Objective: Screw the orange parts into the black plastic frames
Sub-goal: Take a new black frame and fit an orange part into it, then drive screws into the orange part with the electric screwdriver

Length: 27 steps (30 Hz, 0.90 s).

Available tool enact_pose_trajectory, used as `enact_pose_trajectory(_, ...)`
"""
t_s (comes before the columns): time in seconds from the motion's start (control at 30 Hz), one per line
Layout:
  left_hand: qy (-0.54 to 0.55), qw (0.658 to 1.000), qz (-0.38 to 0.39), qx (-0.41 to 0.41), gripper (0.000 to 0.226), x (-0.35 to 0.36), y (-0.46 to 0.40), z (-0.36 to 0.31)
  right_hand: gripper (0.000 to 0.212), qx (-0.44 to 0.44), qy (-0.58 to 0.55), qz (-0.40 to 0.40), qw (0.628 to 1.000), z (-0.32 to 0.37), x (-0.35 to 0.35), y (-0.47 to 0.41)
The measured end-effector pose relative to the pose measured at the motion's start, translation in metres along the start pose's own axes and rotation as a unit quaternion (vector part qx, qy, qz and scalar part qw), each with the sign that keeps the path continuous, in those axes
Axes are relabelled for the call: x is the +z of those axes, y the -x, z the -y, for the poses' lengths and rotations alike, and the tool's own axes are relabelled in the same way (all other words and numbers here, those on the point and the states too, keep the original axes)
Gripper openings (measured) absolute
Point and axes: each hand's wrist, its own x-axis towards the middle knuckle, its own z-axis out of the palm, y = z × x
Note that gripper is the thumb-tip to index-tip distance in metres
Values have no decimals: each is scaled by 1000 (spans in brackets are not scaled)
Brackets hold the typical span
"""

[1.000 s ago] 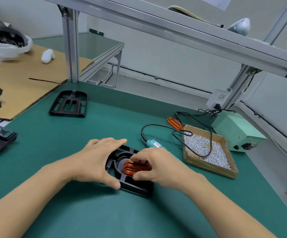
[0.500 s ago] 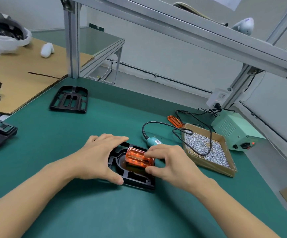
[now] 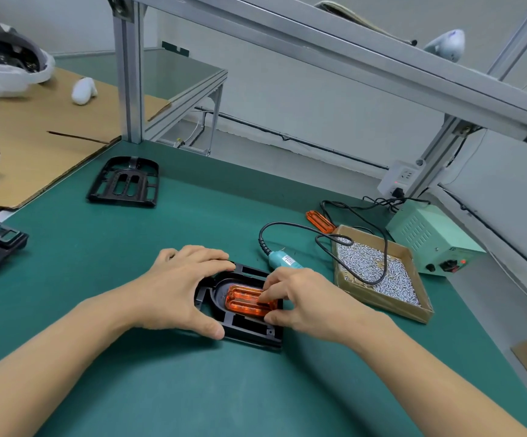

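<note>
Orange part [image 3: 249,300]: a ribbed translucent insert, seated in the recess of the black frame [image 3: 240,313] on the green surface [image 3: 130,266]. It appears light, rigid and somewhat brittle, best held by its long edges. Right hand [image 3: 312,302] pinches it between thumb and fingers. Left hand [image 3: 177,291], at 9 o'clock, grips the frame's edge. Electric screwdriver [image 3: 282,260] lies at 1 o'clock; screw box [image 3: 378,272] at 2 o'clock.

part [image 3: 246,300] in frame [image 3: 249,329] | screwdriver [image 3: 282,260] behind | screw box [image 3: 378,272] right
</note>
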Motion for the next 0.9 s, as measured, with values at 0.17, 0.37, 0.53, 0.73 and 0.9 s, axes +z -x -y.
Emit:
enact_pose_trajectory(0.17, 1, 1000, 8, -1, 102, 0, 0, 1, 30, 19, -99, -64, 993, -7, 13, 10)
enact_pose_trajectory(0.37, 2, 1000, 7, 0, 105, 1, -1, 1, 32, 53, -172, -94, 979, -8, 21, 14)
enact_pose_trajectory(0.53, -7, 1000, 12, 1, 106, 1, 1, 1, 31, 16, -184, -141, 973, -12, 12, 18)
enact_pose_trajectory(0.73, -15, 1000, 14, -3, 107, -1, -1, -1, 42, -81, -30, -45, 995, 3, 13, 0)
enact_pose_trajectory(0.9, -22, 1000, 13, 1, 105, -2, -1, 0, 36, 3, -86, -144, 986, -11, 5, 20)
